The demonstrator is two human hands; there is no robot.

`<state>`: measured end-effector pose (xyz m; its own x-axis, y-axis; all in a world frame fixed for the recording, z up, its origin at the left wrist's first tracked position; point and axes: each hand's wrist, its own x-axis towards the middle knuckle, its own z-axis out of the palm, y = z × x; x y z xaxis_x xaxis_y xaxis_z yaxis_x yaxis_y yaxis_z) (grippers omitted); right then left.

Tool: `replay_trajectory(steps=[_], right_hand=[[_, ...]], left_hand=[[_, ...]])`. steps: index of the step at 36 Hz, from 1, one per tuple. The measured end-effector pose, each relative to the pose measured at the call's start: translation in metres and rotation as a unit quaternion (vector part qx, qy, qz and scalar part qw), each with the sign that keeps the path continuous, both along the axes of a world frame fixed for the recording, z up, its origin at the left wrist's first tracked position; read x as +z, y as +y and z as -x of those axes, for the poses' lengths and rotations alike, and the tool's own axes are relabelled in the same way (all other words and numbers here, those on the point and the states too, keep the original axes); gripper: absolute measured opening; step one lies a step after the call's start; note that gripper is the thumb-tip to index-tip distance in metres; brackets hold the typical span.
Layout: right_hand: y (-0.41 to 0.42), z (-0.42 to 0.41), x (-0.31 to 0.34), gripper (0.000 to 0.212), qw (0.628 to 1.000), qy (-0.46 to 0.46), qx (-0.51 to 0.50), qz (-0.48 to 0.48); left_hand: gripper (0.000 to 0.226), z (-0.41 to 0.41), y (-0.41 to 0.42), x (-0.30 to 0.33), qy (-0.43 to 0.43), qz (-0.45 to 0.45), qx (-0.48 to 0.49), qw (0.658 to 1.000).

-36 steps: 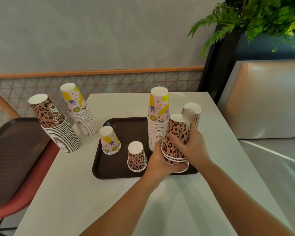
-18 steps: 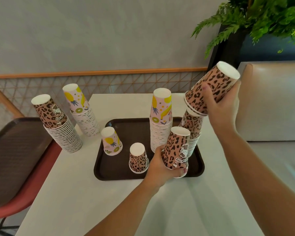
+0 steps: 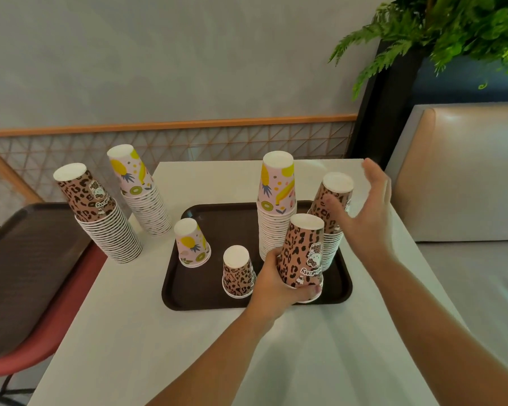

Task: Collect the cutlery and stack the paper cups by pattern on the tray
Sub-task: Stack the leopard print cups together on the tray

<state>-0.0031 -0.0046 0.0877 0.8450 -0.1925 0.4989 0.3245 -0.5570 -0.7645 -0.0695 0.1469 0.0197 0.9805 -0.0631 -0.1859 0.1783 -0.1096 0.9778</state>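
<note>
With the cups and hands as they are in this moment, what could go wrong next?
1. The right hand is open right beside the tall leopard stack on the tray; a careless brush might topple it.
2. The left hand grips a leopard cup close to the tall fruit stack; lifting it sideways could knock that stack.
3. The leopard stack on the table leans and stands near the table's left edge, so a bump may send it off.
</note>
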Motion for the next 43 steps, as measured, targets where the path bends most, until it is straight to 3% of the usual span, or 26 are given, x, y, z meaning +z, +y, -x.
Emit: replay_trajectory(steps=[3,9,13,18,26,31,38,43], right_hand=[[0.004,0.019,-0.007,0.072,0.997,-0.026,0.061,0.029],[0.014,0.033,-0.028,0.075,0.978,0.115,0.163,0.054],[0.019,0.035,-0.034,0.07,0.969,0.167,0.177,0.036],[0.021,0.035,-0.032,0.062,0.976,0.15,0.161,0.003],[0.021,0.026,-0.017,0.066,0.987,0.102,0.123,-0.03],[0.015,0.014,0.02,0.044,0.99,0.049,0.1,-0.09],[0.002,-0.021,0.063,0.073,0.99,-0.082,0.02,-0.112],[-0.004,-0.038,0.053,0.074,0.997,-0.056,0.021,-0.054]], left_hand=[[0.079,-0.001,-0.001,-0.001,-0.001,0.004,0.006,1.0],[0.077,0.002,-0.005,0.002,-0.011,0.034,0.004,0.999],[0.08,0.004,-0.006,0.006,-0.016,0.04,-0.008,0.999],[0.092,0.007,-0.007,0.005,-0.011,0.039,-0.03,0.999],[0.088,0.008,-0.004,0.002,-0.01,0.036,-0.028,0.999],[0.082,0.008,-0.002,-0.001,-0.006,0.0,-0.029,1.0],[0.079,0.007,0.0,0.0,0.0,-0.033,-0.024,0.999],[0.074,0.007,0.0,0.003,-0.006,-0.048,-0.016,0.999]])
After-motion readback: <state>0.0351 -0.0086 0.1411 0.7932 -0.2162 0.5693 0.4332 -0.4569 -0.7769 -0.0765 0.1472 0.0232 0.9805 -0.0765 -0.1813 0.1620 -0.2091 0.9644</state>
